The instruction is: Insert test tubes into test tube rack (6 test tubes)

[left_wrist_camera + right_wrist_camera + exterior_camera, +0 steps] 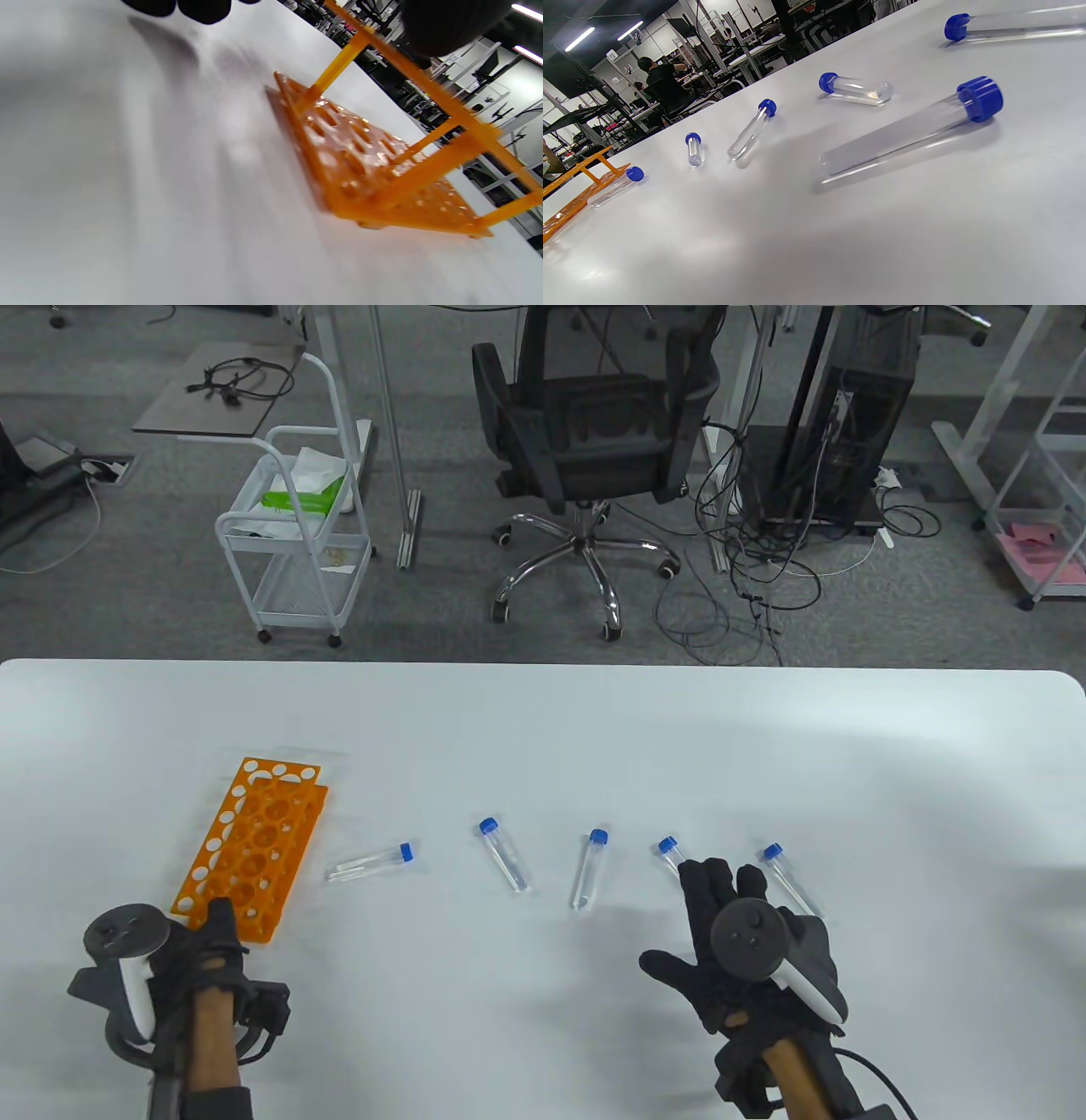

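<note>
An orange test tube rack (254, 848) stands at the table's left; it also shows in the left wrist view (382, 169). Several clear tubes with blue caps lie in a row on the table: one beside the rack (371, 863), one further right (503, 854), one at the middle (588, 869). My left hand (216, 920) is at the rack's near end, one fingertip (449, 21) at its top rail, the other fingertips (203, 6) clear of it. My right hand (691, 916) is spread open, palm down, over a tube (670, 853); another tube (789, 878) lies just right of it.
The white table (543, 729) runs to a far edge, with a chair (585, 449) and a wire cart (297, 534) on the floor beyond. In the right wrist view a tube (908, 131) lies close below the hand.
</note>
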A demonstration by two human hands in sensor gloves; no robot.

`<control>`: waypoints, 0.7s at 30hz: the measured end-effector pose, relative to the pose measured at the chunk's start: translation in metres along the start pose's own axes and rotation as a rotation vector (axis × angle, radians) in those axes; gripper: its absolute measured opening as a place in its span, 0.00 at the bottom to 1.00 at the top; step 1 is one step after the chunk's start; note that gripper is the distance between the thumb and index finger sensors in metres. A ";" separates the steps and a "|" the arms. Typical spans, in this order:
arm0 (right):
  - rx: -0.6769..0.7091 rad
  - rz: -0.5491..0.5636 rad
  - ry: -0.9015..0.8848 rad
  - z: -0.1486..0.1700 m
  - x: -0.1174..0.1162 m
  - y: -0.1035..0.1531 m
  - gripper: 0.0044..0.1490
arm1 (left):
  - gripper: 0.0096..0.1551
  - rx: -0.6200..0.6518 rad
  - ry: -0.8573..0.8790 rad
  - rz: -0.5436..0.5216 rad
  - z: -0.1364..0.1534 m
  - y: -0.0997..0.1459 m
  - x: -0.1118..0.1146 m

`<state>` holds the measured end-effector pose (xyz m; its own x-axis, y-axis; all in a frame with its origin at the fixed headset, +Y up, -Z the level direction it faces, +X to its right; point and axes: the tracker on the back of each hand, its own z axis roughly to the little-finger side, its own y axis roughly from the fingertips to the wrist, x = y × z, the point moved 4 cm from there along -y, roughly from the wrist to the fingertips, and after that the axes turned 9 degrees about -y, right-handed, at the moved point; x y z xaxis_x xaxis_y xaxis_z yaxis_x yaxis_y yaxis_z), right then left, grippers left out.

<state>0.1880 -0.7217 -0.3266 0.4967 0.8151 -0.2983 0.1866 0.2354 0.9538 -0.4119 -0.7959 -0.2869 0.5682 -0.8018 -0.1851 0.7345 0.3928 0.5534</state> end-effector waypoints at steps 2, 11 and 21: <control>-0.001 0.000 -0.002 0.000 0.000 0.000 0.65 | 0.54 -0.005 0.002 0.013 0.001 -0.002 0.002; 0.000 0.006 -0.001 0.000 0.001 0.000 0.65 | 0.37 -0.003 0.197 0.049 0.002 -0.007 0.007; 0.008 0.014 -0.005 0.000 0.001 0.001 0.64 | 0.26 0.070 0.688 0.245 0.000 -0.015 0.021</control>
<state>0.1885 -0.7200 -0.3260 0.5037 0.8154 -0.2852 0.1865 0.2197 0.9576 -0.4105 -0.8187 -0.2991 0.8342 -0.2213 -0.5051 0.5445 0.4762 0.6905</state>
